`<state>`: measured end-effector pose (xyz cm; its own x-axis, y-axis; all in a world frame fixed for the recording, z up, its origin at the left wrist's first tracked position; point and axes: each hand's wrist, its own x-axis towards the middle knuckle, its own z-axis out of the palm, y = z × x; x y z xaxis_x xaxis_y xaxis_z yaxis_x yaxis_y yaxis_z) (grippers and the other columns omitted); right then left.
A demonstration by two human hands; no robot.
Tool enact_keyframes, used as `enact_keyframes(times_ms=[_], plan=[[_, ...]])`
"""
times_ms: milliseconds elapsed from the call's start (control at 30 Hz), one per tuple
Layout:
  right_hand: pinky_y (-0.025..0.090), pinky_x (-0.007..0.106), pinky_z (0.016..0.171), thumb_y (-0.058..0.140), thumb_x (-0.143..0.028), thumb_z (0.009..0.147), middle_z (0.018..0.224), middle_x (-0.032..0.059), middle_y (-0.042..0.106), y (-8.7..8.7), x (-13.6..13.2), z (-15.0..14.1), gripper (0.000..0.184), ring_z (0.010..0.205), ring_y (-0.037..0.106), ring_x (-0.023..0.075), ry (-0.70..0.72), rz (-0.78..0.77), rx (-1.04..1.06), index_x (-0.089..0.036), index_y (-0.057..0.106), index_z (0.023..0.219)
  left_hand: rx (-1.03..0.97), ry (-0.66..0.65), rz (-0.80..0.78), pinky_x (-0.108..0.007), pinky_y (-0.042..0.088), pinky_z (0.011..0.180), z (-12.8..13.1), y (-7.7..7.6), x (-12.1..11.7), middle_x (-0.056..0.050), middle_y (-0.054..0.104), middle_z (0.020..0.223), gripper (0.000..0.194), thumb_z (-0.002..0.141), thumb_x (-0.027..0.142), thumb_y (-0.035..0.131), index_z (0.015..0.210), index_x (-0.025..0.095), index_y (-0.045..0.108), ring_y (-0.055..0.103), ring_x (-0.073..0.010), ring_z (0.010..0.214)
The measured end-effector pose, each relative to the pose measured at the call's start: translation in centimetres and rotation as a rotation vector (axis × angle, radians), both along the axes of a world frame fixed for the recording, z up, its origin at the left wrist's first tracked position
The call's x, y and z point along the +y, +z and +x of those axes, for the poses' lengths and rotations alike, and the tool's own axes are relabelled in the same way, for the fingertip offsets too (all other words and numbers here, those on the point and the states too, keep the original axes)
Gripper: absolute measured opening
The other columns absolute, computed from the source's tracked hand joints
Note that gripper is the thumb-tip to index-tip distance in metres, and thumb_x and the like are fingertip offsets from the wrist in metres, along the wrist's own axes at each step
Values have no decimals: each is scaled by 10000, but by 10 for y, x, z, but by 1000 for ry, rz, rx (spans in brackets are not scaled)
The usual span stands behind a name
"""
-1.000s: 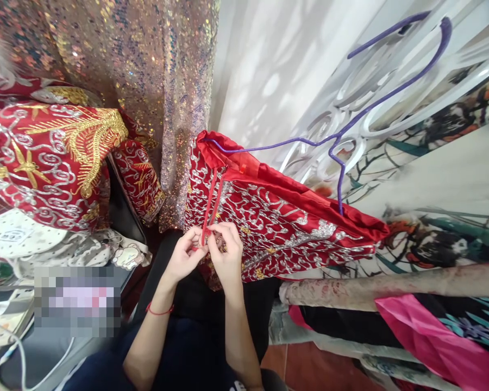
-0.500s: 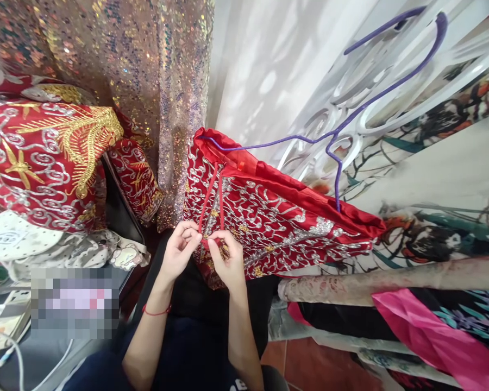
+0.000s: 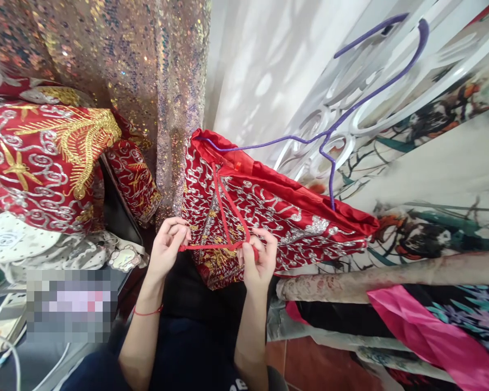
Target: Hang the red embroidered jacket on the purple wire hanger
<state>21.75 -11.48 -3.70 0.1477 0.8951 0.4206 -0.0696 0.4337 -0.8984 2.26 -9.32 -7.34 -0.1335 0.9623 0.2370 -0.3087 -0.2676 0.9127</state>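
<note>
A red skirt with silver and gold embroidery hangs on a purple wire hanger, its red waistband slanting down to the right. Two strands of a red drawstring come out near the waistband's left part. My left hand pinches one end of the cord, pulled out level to the left. Closed fingers of my right hand grip the cord on the right, where the strands meet and cross. Whether a knot sits under those fingers I cannot tell.
Another red embroidered garment lies at the left, above a white dotted cloth bag. A sequined curtain hangs behind. White cables lie at lower left. Fabric rolls stand to the right.
My hands, close together before, have moved apart. The left has gone left with a cord end, the right has gone right. A length of cord now stretches taut between them.
</note>
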Motion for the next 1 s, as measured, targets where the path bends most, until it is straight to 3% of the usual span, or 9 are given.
enact_keyframes(times_ms=[100, 267, 433, 567, 700, 767, 833, 900, 1000], plan=[[404, 183, 433, 591, -352, 978, 658, -97, 523, 4, -1, 2, 218, 443, 492, 63, 4, -24, -23, -287, 498, 1164, 32, -192, 20, -173, 370, 493, -2, 1, -5, 15, 640, 739, 254, 951, 347, 649, 1157, 217, 579, 448, -44, 481], [421, 199, 448, 606, -344, 969, 656, -97, 541, 5, -9, -11, 252, 458, 518, 70, 105, -131, 20, -282, 495, 1187, 242, -571, -105, -194, 359, 519, 2, 5, -15, 17, 593, 656, 420, 767, 361, 835, 1087, 153, 658, 444, -70, 547], [416, 190, 419, 625, -345, 960, 595, -115, 518, 2, -3, -1, 196, 419, 499, 65, 38, -93, 18, -258, 523, 1104, 417, -588, -164, -198, 278, 490, -4, 5, -14, 60, 486, 533, 370, 755, 470, 811, 871, 141, 687, 343, -56, 499], [432, 191, 432, 618, -333, 960, 610, -100, 554, 11, 8, 13, 136, 434, 544, 67, -154, -5, 38, -235, 545, 1021, 373, -346, -221, -187, 286, 493, -17, -5, -3, 53, 470, 538, 369, 795, 510, 764, 815, 156, 663, 368, -68, 512], [453, 216, 474, 625, -304, 950, 674, -61, 598, 29, 14, 19, 108, 503, 593, 80, -337, 58, -24, -217, 563, 964, 377, 167, -194, -188, 306, 499, -33, -1, 16, 32, 512, 599, 311, 814, 455, 758, 840, 160, 664, 410, -76, 530], [451, 237, 460, 625, -304, 948, 712, -46, 591, 37, 16, 20, 106, 504, 577, 89, -523, 142, -41, -228, 552, 960, 410, 400, -178, -192, 307, 498, -43, 8, 31, 29, 530, 606, 276, 861, 441, 700, 851, 168, 659, 413, -81, 527], [431, 256, 432, 616, -306, 950, 733, -39, 554, 43, 16, 23, 112, 493, 536, 98, -811, 260, 7, -254, 517, 950, 467, 574, -188, -200, 320, 514, -54, 20, 49, 34, 540, 590, 234, 883, 400, 653, 816, 177, 628, 418, -88, 521], [415, 275, 419, 600, -317, 959, 744, -33, 516, 43, 17, 26, 122, 486, 498, 106, -1018, 325, 57, -275, 487, 938, 553, 680, -215, -214, 344, 553, -63, 32, 65, 39, 545, 576, 189, 885, 340, 618, 782, 184, 590, 431, -95, 518], [465, 299, 481, 603, -338, 962, 796, -3, 556, 35, 16, 31, 111, 558, 558, 129, -984, 246, -35, -260, 525, 951, 744, 641, -156, -251, 413, 656, -65, 43, 78, 0, 637, 709, 94, 864, 279, 593, 875, 186, 610, 535, -134, 614]])
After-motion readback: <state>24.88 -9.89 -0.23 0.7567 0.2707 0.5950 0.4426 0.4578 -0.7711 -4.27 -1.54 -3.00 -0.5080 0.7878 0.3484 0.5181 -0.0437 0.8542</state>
